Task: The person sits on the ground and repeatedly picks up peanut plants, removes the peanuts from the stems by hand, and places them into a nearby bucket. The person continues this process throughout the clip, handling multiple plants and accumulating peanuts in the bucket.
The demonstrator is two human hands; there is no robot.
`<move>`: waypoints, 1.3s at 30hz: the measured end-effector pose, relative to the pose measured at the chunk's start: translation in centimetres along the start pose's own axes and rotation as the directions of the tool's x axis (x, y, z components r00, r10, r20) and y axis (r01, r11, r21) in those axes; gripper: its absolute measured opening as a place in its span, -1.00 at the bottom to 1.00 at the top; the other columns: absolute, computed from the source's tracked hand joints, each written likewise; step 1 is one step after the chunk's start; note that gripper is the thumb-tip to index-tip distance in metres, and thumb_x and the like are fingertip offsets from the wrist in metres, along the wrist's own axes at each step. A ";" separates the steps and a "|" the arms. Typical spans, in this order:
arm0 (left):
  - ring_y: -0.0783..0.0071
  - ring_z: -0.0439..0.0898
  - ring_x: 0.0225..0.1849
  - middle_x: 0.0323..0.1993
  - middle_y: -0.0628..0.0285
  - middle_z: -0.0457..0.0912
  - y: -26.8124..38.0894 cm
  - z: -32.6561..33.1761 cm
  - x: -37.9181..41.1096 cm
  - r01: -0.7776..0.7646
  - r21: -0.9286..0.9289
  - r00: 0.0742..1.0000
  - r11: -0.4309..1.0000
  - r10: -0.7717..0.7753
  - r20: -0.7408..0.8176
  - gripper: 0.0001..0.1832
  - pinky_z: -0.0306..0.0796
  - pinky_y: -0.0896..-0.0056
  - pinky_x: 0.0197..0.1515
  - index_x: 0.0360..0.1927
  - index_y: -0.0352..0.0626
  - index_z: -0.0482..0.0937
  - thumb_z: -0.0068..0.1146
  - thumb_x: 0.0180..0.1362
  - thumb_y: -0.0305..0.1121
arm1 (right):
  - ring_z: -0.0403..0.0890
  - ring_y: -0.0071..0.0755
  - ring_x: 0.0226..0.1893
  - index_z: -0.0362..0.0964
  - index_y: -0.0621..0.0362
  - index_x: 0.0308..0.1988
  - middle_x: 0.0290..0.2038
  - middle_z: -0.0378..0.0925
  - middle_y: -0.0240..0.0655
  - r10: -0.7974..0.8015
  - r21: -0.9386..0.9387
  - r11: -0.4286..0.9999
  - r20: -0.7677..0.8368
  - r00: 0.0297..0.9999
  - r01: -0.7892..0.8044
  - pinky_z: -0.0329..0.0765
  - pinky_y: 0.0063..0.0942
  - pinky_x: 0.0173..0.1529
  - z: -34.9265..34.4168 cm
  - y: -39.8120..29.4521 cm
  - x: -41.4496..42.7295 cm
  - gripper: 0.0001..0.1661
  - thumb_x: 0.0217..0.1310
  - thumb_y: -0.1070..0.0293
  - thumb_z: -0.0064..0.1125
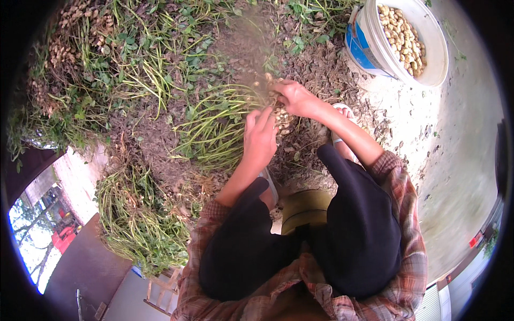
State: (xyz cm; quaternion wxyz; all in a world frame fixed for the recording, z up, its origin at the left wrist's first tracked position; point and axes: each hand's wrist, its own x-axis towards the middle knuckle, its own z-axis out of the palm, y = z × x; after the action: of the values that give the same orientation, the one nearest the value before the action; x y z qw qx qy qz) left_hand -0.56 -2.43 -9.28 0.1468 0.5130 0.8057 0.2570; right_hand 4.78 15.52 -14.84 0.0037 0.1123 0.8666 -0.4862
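My left hand (259, 138) rests on the root end of a bundle of green peanut plants (223, 124), its fingers curled on the stems. Just up and to the right, my right hand (295, 98) has its fingers closed at the roots and pods, where part of the picture is smeared. Pale peanut pods (283, 120) hang between and below the two hands. The leafy stems spread out to the left over the soil. Whether a single pod sits between the right fingertips cannot be made out.
A white plastic bucket (433, 52) partly filled with peanuts stands at the upper right. Peanut plants with pods (64, 48) are heaped at the upper left, and another heap of plants (140, 216) lies lower left. Dirt and dry leaves cover the floor around my sandalled feet.
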 end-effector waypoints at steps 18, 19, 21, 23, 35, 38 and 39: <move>0.07 0.58 -0.20 -0.22 0.05 0.63 -3.0 -1.1 8.2 0.193 0.029 0.888 0.981 -0.188 0.419 -0.71 0.44 0.14 -0.11 -0.15 -0.12 0.62 0.26 0.02 -0.32 | 0.62 -0.06 -0.31 0.56 0.15 -0.20 -0.36 0.59 -0.05 0.016 0.225 0.974 0.014 1.000 -0.019 0.52 -0.27 -0.18 -0.2 1.5 -1.1 -0.71 0.02 0.32 0.29; 0.08 0.59 -0.22 -0.24 0.06 0.64 -2.5 -1.3 8.7 0.209 0.099 0.851 0.973 -0.231 0.471 -0.72 0.45 0.14 -0.13 -0.19 -0.11 0.64 0.28 0.00 -0.29 | 0.62 -0.05 -0.31 0.56 0.16 -0.20 -0.36 0.59 -0.05 0.061 0.235 0.970 0.034 0.998 -0.067 0.52 -0.26 -0.18 -0.3 1.4 -1.2 -0.72 0.03 0.32 0.28; 0.07 0.59 -0.24 -0.31 0.06 0.63 -2.7 -0.7 9.1 0.195 0.117 0.838 0.974 -0.227 0.496 -0.77 0.45 0.12 -0.16 -0.29 -0.09 0.67 0.30 -0.02 -0.24 | 0.63 -0.02 -0.32 0.55 0.17 -0.21 -0.37 0.59 -0.04 0.146 0.252 0.954 0.075 0.986 -0.160 0.52 -0.24 -0.18 -0.7 1.2 -1.3 -0.74 0.05 0.34 0.26; 0.07 0.58 -0.25 -0.36 0.08 0.62 -3.0 -0.3 9.1 0.169 0.136 0.838 0.976 -0.215 0.501 -0.81 0.45 0.12 -0.19 -0.39 -0.07 0.69 0.30 -0.02 -0.21 | 0.63 0.00 -0.31 0.55 0.17 -0.20 -0.34 0.59 -0.02 0.128 0.201 0.969 0.090 0.988 -0.144 0.52 -0.24 -0.18 -0.9 1.7 -1.1 -0.74 0.06 0.35 0.23; 0.22 0.52 -0.27 -0.42 0.35 0.61 -5.8 1.7 6.5 0.093 0.206 0.926 0.974 -0.160 0.341 -0.82 0.44 0.17 -0.23 -0.49 -0.03 0.69 0.20 0.04 -0.19 | 0.58 -0.26 -0.53 0.49 0.24 -0.31 -0.53 0.56 -0.17 0.162 -0.066 0.983 -0.136 0.977 -0.172 0.52 -0.32 -0.37 -3.9 -1.3 -2.6 -0.81 0.30 0.37 0.01; 0.22 0.50 -0.21 -0.34 0.30 0.58 -5.9 1.0 6.2 0.034 0.166 0.954 0.986 -0.082 0.288 -0.83 0.43 0.17 -0.22 -0.43 -0.04 0.69 0.18 0.07 -0.20 | 0.50 -0.61 -0.52 0.50 0.20 -0.30 -0.52 0.53 -0.43 0.482 0.445 0.810 -0.131 0.866 -0.383 0.45 -0.55 -0.43 -9.4 -1.4 -4.2 -0.72 0.37 0.25 -0.03; 0.21 0.49 -0.17 -0.23 0.24 0.56 -5.6 0.9 6.3 -0.016 0.215 0.961 0.976 -0.044 0.272 -0.82 0.43 0.16 -0.22 -0.38 -0.06 0.68 0.17 0.08 -0.20 | 0.47 -0.71 -0.51 0.51 0.18 -0.29 -0.51 0.53 -0.49 0.552 0.582 0.712 -0.121 0.825 -0.392 0.42 -0.62 -0.45 -11.1 -2.1 -4.6 -0.70 0.39 0.22 -0.04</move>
State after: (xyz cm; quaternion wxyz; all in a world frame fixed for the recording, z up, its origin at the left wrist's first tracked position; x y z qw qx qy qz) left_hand -7.02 1.63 -12.98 0.2028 0.5507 0.8043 0.0934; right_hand 9.99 22.98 -6.72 -0.0276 0.3977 0.6286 -0.6678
